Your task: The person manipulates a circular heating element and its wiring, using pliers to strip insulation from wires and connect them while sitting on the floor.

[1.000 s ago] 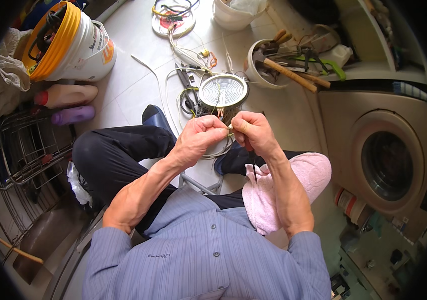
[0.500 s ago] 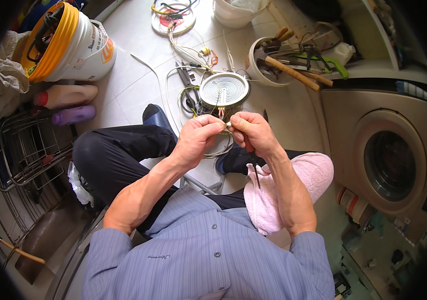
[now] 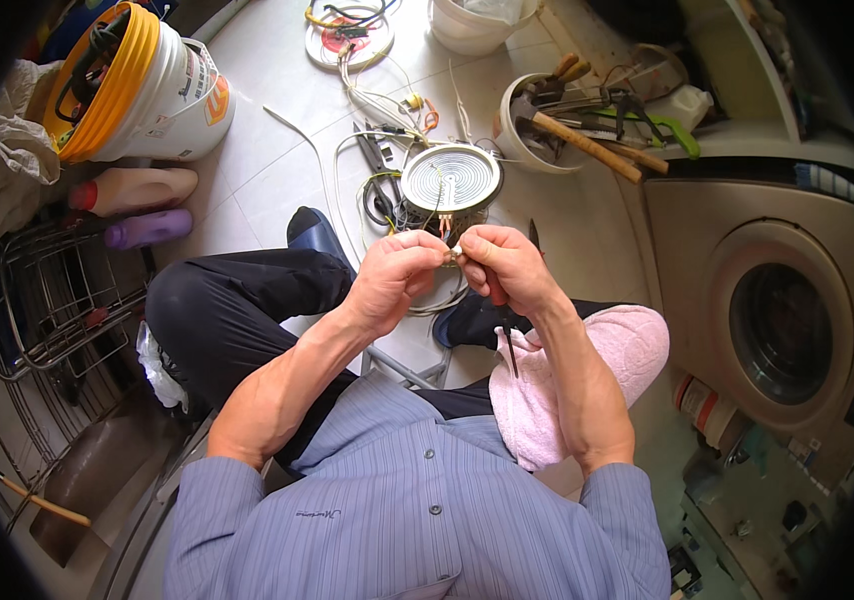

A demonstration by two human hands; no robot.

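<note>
My left hand (image 3: 397,275) is closed in a pinch on a thin wire end, just below a round heating element (image 3: 452,178) with wires hanging from it. Close beside it, my right hand (image 3: 507,265) pinches a small white connector (image 3: 457,251) and also grips a red-handled screwdriver (image 3: 497,290), its dark shaft pointing down over a pink towel (image 3: 617,350) on my right leg. Coiled white cables, a pair of black-handled tools (image 3: 379,200) and a tangle of wiring lie around the element on the tiled floor.
An orange-rimmed bucket (image 3: 162,100) and two bottles (image 3: 147,190) stand left, above a wire rack (image 3: 47,300). Right are a bucket of hammers and tools (image 3: 502,125) and a washing machine (image 3: 687,240). Another white bucket (image 3: 472,30) and a wired coil (image 3: 322,50) sit at the back.
My hands stay pinched together with only slight movement. The white connector has come into clearer sight between my fingers, and the screwdriver has shifted a little to the right.
</note>
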